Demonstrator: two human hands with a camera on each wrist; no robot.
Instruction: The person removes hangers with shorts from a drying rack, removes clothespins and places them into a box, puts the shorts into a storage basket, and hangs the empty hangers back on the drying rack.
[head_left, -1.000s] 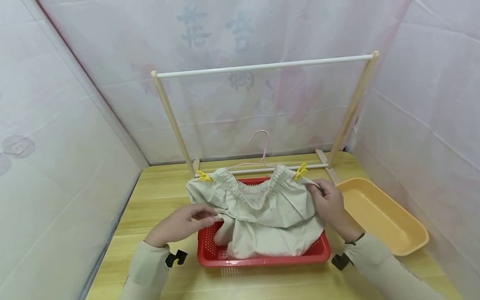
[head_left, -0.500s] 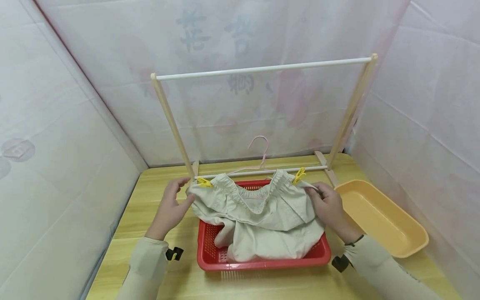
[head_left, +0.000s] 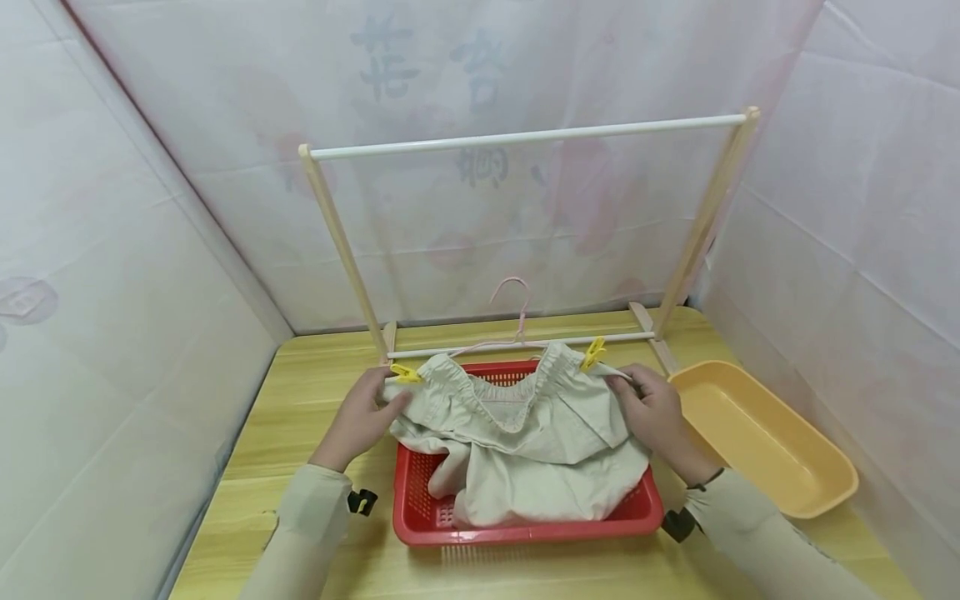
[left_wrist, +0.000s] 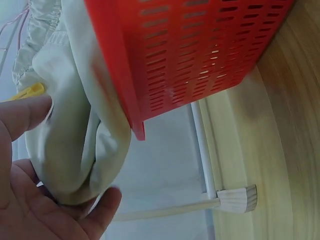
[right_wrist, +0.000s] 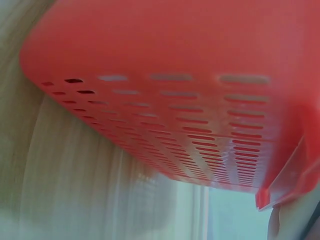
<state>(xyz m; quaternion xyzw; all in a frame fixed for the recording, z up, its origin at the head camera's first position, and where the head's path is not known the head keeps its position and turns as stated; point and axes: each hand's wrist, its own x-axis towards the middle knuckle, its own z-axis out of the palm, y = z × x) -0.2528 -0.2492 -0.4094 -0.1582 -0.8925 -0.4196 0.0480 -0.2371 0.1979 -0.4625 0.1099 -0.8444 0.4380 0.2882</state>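
Observation:
A pale beige garment [head_left: 525, 442] with a gathered elastic edge lies over a red perforated basket [head_left: 525, 533]. Behind that edge a pink hanger [head_left: 521, 321] sticks up. Yellow clothespins [head_left: 406, 373] clip the garment on both sides. My left hand [head_left: 363, 417] is round its left corner, thumb on the near side and fingers behind. In the left wrist view the cloth folds [left_wrist: 75, 145] bulge between that thumb and the fingers. My right hand [head_left: 651, 412] pinches the right corner, just outside the other clothespin [head_left: 593, 353]. Mostly the basket wall [right_wrist: 165, 45] fills the right wrist view.
Behind the basket stands a drying rack with wooden posts [head_left: 341, 233] and a white top bar [head_left: 525, 139]. A yellow-orange tray [head_left: 765, 433] sits at the right on the wooden table [head_left: 300, 392]. Pale curtains [head_left: 465, 75] enclose the back and both sides.
My left hand has gone from the garment's lower left fold up and out to its left corner, taking hold there. The hanger hook has dropped slightly and shifted left. The right hand keeps its grip.

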